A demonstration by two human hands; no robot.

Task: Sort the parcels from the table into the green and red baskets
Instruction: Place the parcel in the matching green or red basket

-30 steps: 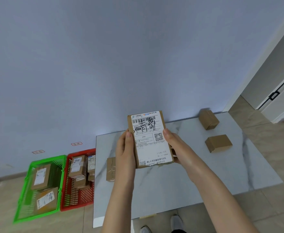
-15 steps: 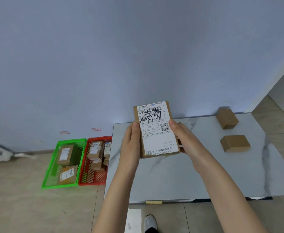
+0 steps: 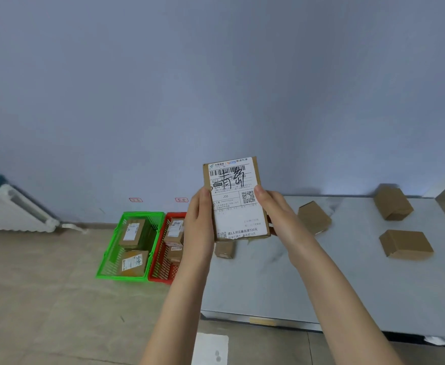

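Here, at nine o'clock of the view, a white radiator (image 3: 13,209) stands against the wall. On the floor at seven o'clock from the raised parcel, the green basket (image 3: 143,213) holds two labelled parcels (image 3: 133,231), and the red basket (image 3: 160,262), touching its right side, holds several more. The left hand (image 3: 200,222) grips the left edge of the EMS parcel (image 3: 236,201), its fingers (image 3: 205,197) curled round it. The parcel is held upright in the air over the left end of the bench (image 3: 348,280), label facing the camera. The right hand (image 3: 276,214) clasps its right edge likewise. A small parcel (image 3: 224,250) lies on the bench at six o'clock, just below. Three plain cardboard boxes (image 3: 314,217) lie between three and four o'clock.
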